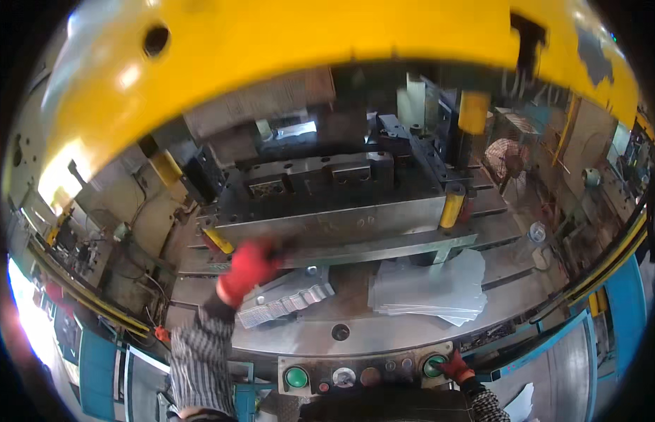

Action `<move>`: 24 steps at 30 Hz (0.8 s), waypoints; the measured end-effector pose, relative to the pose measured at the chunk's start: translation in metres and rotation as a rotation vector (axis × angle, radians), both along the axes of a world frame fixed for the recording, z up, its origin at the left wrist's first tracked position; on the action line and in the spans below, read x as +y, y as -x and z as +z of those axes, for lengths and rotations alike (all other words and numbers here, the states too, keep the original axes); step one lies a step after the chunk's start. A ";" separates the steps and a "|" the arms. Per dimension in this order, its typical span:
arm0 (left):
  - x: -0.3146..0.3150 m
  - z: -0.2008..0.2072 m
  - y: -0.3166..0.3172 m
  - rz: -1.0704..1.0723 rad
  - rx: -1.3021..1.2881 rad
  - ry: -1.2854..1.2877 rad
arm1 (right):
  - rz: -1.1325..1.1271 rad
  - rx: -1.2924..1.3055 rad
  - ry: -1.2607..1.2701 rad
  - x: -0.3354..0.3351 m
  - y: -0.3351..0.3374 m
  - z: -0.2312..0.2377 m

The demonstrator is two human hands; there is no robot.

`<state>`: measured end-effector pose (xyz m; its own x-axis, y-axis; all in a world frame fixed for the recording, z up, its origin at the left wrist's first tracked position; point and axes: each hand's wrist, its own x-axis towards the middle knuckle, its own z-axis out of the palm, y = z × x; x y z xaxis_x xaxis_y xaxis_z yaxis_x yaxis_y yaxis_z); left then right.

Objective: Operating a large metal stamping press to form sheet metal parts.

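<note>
Taken from the centre of the view, the formed metal parts (291, 304) lay at 7 o'clock on the press bed (285, 338), close together with their ridged edges toward the operator. The operator's left hand (249, 273), red-gloved and motion-blurred, was near them at 8 o'clock; its finger opening, any contact and any held object could not be determined. The right hand (456, 367), also red-gloved, was at 5 o'clock, its fingers at the right edge of the right green button (433, 366). No object was seen in it; finger spread and button depression could not be established.

The control panel (318, 366) stood at 6 o'clock, with the left green button (296, 378) at its left end. Flat sheet blanks (429, 285) lay in an uneven pile at 4 o'clock. The die block (398, 216) occupied the centre and bore hand-applied characters on its front face. Above, the yellow ram (327, 28) crossed 12 o'clock; dark lettering was noted toward 2 o'clock, partly blurred. A fan (507, 158) stood between 2 and 3 o'clock.
</note>
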<state>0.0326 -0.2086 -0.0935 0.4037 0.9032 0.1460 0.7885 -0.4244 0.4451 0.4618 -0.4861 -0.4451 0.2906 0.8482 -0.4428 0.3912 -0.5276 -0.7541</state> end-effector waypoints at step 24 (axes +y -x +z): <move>-0.016 0.042 0.046 -0.088 -0.165 -0.358 | 0.590 -0.924 -0.233 0.139 -0.007 0.160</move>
<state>-0.0133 -0.2243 -0.0515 0.4220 0.7465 0.5145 0.6726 -0.6383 0.3745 0.4684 -0.3471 -0.2847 -0.0497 0.9958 -0.0774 0.9940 0.0418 -0.1007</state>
